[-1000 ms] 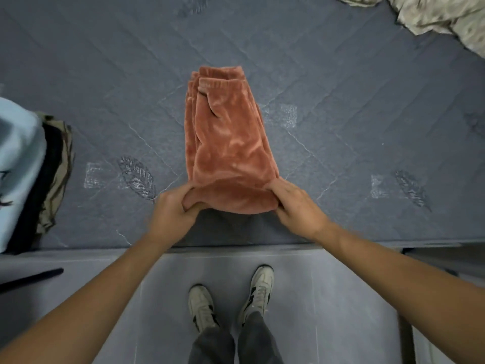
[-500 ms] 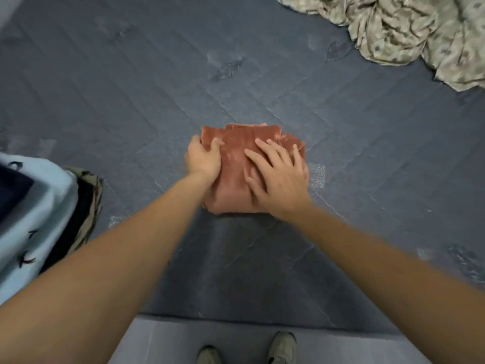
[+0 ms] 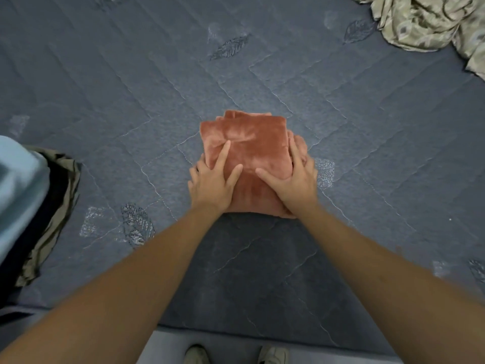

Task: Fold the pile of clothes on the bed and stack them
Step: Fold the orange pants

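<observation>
A rust-coloured velvet garment lies folded into a compact square in the middle of the grey quilted bed. My left hand rests on its near left side, with index finger and thumb spread on top and the other fingers down along the left edge. My right hand clasps the near right side, thumb on top and fingers wrapped along the right edge. A stack of folded clothes sits at the left edge, light blue on top.
Black and olive pieces stick out under the light blue one. A crumpled beige patterned cloth lies at the far right corner. The bed's near edge runs along the bottom, with my shoes on the floor below.
The long rust garment was folded away from me into a square. My hands then slid back from its top to its near sides.
</observation>
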Available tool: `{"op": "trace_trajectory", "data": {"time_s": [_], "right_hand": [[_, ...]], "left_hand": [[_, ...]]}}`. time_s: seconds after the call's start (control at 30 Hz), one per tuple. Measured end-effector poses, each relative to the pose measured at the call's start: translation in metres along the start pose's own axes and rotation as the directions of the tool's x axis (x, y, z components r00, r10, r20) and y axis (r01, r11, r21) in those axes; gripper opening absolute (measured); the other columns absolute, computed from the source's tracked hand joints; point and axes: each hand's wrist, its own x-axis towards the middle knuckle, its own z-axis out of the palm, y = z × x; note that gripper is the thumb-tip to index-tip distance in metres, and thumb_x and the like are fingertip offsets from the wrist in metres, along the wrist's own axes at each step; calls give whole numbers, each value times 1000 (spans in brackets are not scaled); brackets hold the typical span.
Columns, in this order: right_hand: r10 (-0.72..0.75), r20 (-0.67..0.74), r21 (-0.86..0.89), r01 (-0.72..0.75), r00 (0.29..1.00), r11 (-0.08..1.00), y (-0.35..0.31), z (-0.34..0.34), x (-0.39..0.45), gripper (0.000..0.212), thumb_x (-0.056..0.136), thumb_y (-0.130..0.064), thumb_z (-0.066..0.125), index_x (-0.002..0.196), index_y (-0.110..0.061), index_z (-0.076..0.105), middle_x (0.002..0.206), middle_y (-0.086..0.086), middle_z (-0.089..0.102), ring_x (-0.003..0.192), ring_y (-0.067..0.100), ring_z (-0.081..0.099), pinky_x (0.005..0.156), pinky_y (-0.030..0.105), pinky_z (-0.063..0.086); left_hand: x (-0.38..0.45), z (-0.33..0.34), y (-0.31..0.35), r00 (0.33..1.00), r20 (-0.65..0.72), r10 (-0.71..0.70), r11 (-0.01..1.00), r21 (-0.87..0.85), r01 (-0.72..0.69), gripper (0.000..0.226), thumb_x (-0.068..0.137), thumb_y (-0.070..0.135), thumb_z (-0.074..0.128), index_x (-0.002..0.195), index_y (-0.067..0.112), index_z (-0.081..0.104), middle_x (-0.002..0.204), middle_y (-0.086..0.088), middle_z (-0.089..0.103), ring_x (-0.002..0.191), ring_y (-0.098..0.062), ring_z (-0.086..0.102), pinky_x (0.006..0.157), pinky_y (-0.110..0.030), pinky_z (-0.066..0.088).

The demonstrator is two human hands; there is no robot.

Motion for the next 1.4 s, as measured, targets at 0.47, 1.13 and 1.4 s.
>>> {"op": "trace_trajectory", "data": {"time_s": [0.47, 1.13, 1.4], "right_hand": [[-284, 50, 488, 224, 958, 843, -73, -30, -23, 80, 82, -35, 87, 151, -40, 47, 141, -17, 61, 129, 2, 60, 109, 39, 52], [-710, 358, 508, 511, 606, 693, -526, 137, -164, 85, 80, -39, 90, 153, -34, 48, 151, -14, 54, 137, 1, 52, 117, 39, 44], [-767, 499, 499, 590, 402, 634, -688, 288, -213, 82, 80, -37, 88, 152, -37, 48, 149, -19, 55, 134, -1, 54, 115, 37, 45]], "left_hand": [[-25, -99, 0, 988, -60, 140, 731, -667, -144, 81, 83, 36, 88, 153, 37, 47, 149, 18, 54, 133, 3, 54, 115, -31, 46], [-157, -494, -237, 815, -483, -320, 765, -640, -79, 42, 105, 54, 45, 144, 67, 40, 156, 13, 43, 147, -11, 38, 124, -45, 31], [-175, -584, -395, 667, -563, -488, 731, -682, -41, 46, 108, 47, 44, 150, 63, 35, 149, 5, 43, 134, 2, 41, 113, -25, 30]]}}
